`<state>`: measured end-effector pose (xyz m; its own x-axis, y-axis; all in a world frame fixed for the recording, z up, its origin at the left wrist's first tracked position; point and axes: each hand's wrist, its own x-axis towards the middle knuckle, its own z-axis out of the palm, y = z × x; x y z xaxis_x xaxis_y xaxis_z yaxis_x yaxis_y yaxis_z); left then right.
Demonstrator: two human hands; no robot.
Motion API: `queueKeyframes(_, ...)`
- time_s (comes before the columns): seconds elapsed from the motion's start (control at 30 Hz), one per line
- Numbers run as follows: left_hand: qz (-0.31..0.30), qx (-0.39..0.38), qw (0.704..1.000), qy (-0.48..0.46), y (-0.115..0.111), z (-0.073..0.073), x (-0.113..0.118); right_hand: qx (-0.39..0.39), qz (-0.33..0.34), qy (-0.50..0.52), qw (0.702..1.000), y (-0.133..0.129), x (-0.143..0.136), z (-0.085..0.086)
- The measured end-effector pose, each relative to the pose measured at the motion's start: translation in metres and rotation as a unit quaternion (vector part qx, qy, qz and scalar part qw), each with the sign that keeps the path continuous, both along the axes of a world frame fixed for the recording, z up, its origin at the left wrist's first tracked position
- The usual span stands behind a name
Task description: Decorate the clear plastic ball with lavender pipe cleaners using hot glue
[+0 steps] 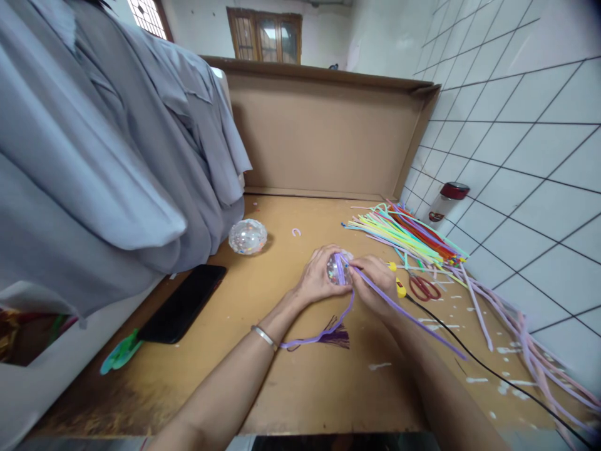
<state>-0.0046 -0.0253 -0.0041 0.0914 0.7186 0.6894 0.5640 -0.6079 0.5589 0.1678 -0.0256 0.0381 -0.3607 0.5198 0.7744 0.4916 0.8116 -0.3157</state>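
My left hand [323,275] curls around a small clear ball [334,269] with colored specks and purple strips on it. The fingers of my right hand [374,282] pinch a long purple pipe cleaner [399,308] at the ball's right side; its free end runs down to the right over my forearm. Another purple strand hangs below the ball and passes toward my left wrist, beside a dark purple tassel [339,338]. A larger clear speckled ball [248,237] sits on the table, left of my hands.
A pile of colorful pipe cleaners [404,233], red-handled scissors [424,287], a yellow tool [400,288] with a black cord and a jar [448,203] are at right. At left are a black phone [184,305] and grey cloth [141,138]. Cardboard [323,134] stands behind the table [282,388].
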Motion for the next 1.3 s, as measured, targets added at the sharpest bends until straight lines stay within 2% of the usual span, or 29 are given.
queueKeyframes(0.07, -0.001, 0.003, 1.0, -0.002, 0.001, -0.001, 0.0, -0.017, 0.002, 0.013, 1.0, 0.001, -0.001, -0.002)
queueKeyframes(0.3, 0.005, 0.012, 1.0, -0.005, 0.001, -0.002, 0.0, -0.006, -0.01, 0.046, 0.999, 0.002, -0.001, -0.007)
queueKeyframes(0.57, 0.0, 0.01, 1.0, -0.01, 0.0, -0.001, 0.0, -0.045, -0.004, 0.076, 0.996, 0.003, -0.003, -0.012)
queueKeyframes(0.73, -0.002, -0.005, 1.0, -0.009, 0.0, 0.001, -0.001, -0.045, 0.017, 0.075, 0.996, 0.001, -0.005, -0.011)
queueKeyframes(1.0, -0.002, 0.019, 1.0, -0.011, 0.002, -0.003, -0.001, -0.047, 0.03, 0.06, 0.997, 0.001, -0.006, -0.011)
queueKeyframes(1.3, -0.009, 0.003, 1.0, -0.027, 0.002, -0.003, -0.001, -0.02, 0.044, 0.032, 0.998, 0.003, -0.004, -0.012)
